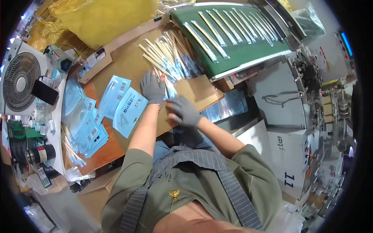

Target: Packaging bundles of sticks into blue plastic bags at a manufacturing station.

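Note:
Both my hands wear grey gloves with some bare fingertips. My left hand [152,88] lies palm down on the brown board [130,54], its fingers stretched out beside a few paper-wrapped chopsticks [169,90]. Its thumb touches or almost touches them. Just right of their lower ends is my right hand [184,112], slightly blurred, thumb and fingers apart with nothing visible between them. Beyond the hands, a loose heap of wrapped chopsticks [165,56] spreads over the board. Pale blue printed pouches [130,110] lie left of my left forearm.
A green conveyor belt [241,50] carries a row of wrapped chopsticks at the back right. At left are more blue pouches [87,132], a fan [22,81] and a black phone [45,92]. Yellow plastic bags [105,21] fill the back; a white machine cabinet [287,155] stands right.

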The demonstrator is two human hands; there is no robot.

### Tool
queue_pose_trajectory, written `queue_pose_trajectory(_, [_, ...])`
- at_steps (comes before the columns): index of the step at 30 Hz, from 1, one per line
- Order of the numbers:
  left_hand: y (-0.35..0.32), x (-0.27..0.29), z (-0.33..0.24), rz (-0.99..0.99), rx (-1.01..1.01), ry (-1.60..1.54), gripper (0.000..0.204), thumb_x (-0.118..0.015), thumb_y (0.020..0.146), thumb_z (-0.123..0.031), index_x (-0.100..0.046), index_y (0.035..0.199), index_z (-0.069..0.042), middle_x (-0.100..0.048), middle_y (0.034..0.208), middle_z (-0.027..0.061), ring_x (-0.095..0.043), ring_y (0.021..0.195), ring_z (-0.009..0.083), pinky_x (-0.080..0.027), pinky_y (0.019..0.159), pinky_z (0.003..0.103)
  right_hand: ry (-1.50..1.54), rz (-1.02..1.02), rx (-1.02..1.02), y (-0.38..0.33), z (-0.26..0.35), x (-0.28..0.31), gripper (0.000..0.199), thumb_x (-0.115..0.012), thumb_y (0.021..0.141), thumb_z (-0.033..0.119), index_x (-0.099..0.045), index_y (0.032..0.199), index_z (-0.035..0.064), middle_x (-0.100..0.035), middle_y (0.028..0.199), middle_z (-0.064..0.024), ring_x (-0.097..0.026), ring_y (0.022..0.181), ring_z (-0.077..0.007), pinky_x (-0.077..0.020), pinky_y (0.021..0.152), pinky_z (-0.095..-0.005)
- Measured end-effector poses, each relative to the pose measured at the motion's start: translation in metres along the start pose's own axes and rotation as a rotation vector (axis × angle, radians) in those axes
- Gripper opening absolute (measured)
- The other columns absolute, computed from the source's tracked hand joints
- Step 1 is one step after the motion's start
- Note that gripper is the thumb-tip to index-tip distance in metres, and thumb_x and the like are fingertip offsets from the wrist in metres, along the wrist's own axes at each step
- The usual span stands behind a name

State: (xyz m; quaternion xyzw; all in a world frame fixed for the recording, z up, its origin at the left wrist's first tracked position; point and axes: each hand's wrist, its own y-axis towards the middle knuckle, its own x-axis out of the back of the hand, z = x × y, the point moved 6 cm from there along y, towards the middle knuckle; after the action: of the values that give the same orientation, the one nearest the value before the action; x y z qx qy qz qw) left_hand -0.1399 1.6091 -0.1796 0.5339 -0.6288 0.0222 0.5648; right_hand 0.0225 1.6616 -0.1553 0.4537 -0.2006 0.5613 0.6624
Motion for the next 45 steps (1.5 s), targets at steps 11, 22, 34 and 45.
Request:
queue_pose_trajectory(11, [0.004, -0.015, 0.014, 0.010, 0.170, -0.021, 0.061, -0.052, 0.087, -0.048, -0.052, 0.123, 0.001, -0.050, 0.128, 0.0226, -0.045, 0.120, 0.0364, -0.033, 0.102, 0.043, 0.062, -0.406, -0.150, 0.001, -0.007, 0.101, 0.018, -0.064, 0.079, 0.009, -0.064, 0.096, 0.0055, -0.063, 0.092, -0.0114, -0.060, 0.087, -0.0295, -0.0471, 0.077, -0.0375])
queue_pose_trajectory(22, [0.042, -0.046, 0.008, 0.155, 0.031, 0.094, 0.063, -0.052, 0.087, -0.044, -0.044, 0.131, 0.001, -0.046, 0.134, 0.0204, -0.039, 0.128, 0.0325, -0.026, 0.106, 0.044, -0.488, -0.788, -0.558, 0.012, -0.176, 0.229, 0.072, -0.056, 0.087, 0.047, -0.036, 0.137, -0.0012, -0.029, 0.142, -0.0297, -0.027, 0.133, -0.0433, -0.0220, 0.110, -0.0451])
queue_pose_trajectory(34, [0.043, -0.018, 0.000, 0.197, 0.030, -0.038, 0.052, -0.044, 0.091, -0.030, -0.045, 0.130, 0.004, -0.048, 0.129, 0.0248, -0.042, 0.123, 0.0376, -0.027, 0.106, 0.044, -0.864, -0.524, -1.313, -0.022, -0.418, 0.401, 0.103, -0.066, 0.061, 0.070, -0.038, 0.140, 0.0093, -0.036, 0.142, -0.0232, -0.034, 0.131, -0.0382, -0.0297, 0.107, -0.0430])
queue_pose_trajectory(45, [0.039, -0.024, 0.000, 0.196, 0.025, -0.074, 0.057, -0.043, 0.091, -0.041, -0.044, 0.131, 0.000, -0.047, 0.130, 0.0226, -0.041, 0.123, 0.0382, -0.027, 0.105, 0.046, -0.216, -0.274, -0.474, 0.060, -0.342, 0.292, 0.048, -0.049, 0.090, 0.036, -0.052, 0.125, 0.0025, -0.053, 0.126, -0.0210, -0.048, 0.121, -0.0350, -0.0364, 0.102, -0.0379])
